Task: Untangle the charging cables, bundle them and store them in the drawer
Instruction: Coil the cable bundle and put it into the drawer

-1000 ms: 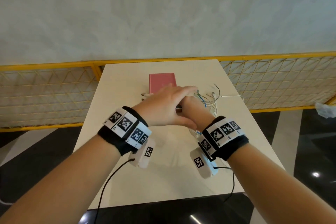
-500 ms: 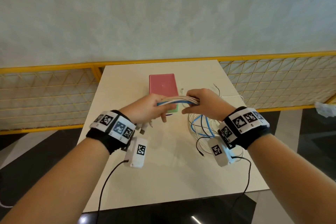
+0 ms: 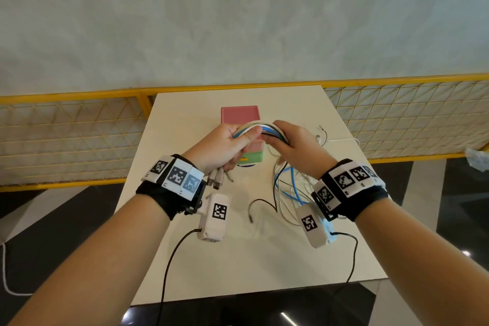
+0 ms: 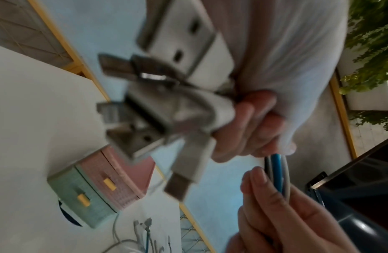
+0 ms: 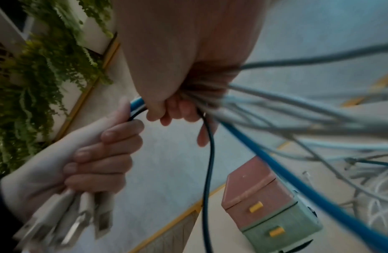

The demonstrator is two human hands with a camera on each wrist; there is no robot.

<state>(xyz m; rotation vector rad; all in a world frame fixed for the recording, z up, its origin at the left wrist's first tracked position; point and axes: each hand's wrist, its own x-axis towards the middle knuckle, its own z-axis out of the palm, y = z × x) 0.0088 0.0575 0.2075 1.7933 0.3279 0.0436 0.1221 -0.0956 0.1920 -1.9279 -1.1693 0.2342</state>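
Tabletop (image 3: 238, 259) station: my left hand (image 3: 225, 147) and right hand (image 3: 296, 145) are both gripping the cables (image 3: 260, 130) (bundling underway); coiling the slack is coming next.

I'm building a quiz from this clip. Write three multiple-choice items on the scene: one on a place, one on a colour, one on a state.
1. Where do the USB plugs hang?
A. Below the left hand
B. Inside a drawer
C. On the floor

2. What colour is the lower drawer of the drawer box?
A. Black
B. Green
C. Orange

3. What is the right hand doing?
A. Resting flat
B. Pulling a handle
C. Gripping the cables

Key: 1 A, the plugs stick out under that fist; 2 B, green beneath pink; 3 C, its fingers curl round the strands.
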